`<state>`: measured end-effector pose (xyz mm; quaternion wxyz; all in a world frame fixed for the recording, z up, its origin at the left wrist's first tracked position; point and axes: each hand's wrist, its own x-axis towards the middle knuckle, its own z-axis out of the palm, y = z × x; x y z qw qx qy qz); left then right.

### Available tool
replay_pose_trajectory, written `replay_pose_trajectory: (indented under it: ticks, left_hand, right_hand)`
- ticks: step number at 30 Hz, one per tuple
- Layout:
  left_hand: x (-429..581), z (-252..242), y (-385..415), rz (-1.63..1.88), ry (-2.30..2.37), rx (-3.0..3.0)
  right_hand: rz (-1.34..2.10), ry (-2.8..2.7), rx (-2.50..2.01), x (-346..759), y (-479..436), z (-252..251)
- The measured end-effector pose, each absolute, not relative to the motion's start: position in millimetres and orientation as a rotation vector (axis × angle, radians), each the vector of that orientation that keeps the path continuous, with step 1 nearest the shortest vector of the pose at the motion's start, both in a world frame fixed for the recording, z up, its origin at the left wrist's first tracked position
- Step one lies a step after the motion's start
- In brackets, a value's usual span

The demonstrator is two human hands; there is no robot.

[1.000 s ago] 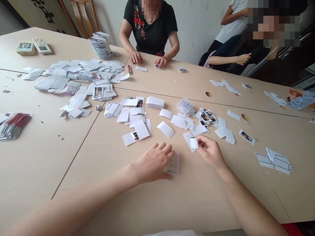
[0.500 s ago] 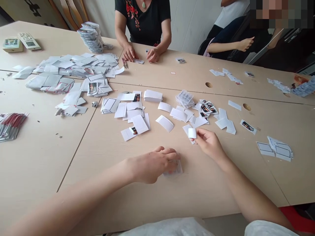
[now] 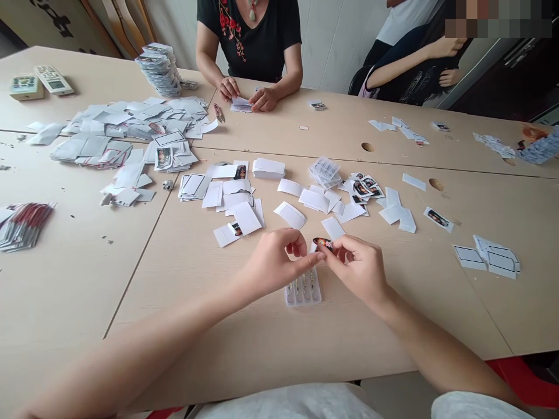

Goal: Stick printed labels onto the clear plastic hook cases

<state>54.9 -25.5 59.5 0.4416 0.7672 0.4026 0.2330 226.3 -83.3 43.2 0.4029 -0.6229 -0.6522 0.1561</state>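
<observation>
My right hand pinches a small curled card with a dark, colourful printed side showing. Close on its left, my left hand has its thumb stretched to the card's lower edge and its fingers curled apart from the thumb. Below both hands, a clear plastic box with small shiny items in its compartments lies on the table; its upper part is hidden by my hands. Just beyond my right hand lies a white card.
White and printed cards lie beyond my hands, beside stacked clear boxes. A large heap of white packets covers the left. Across the table, a person's hands hold a paper. Another person sits at the right.
My left hand has lifted off the clear box and moved up to the card. The card in my right hand has moved left and turned, showing its printed side.
</observation>
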Motion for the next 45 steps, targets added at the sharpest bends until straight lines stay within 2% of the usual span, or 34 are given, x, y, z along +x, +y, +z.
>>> replay_pose_trajectory:
  ticks: [17,23,28,34,40,45]
  left_hand:
    - [40.7,71.7,-21.8,0.456,0.898,1.809]
    - [41.0,69.3,-23.3,0.518,1.000,1.899]
    - [38.8,64.2,-25.0,0.543,1.127,1.852]
    - [37.8,61.2,-29.8,0.537,1.103,1.668]
    - [35.2,52.1,-40.4,0.493,1.049,1.438]
    - [33.7,42.1,-56.5,0.449,1.212,1.737]
  right_hand:
    - [0.557,-1.788,-1.640,239.1,-80.3,38.1]
    - [0.430,-1.855,-1.626,240.7,-79.6,39.4]
    - [0.469,-1.788,-1.607,237.8,-81.8,41.7]
    - [0.680,-1.664,-1.577,233.5,-82.3,44.3]
    - [1.046,-1.584,-1.578,232.9,-86.3,39.8]
    - [1.310,-1.488,-1.618,234.0,-100.1,28.2]
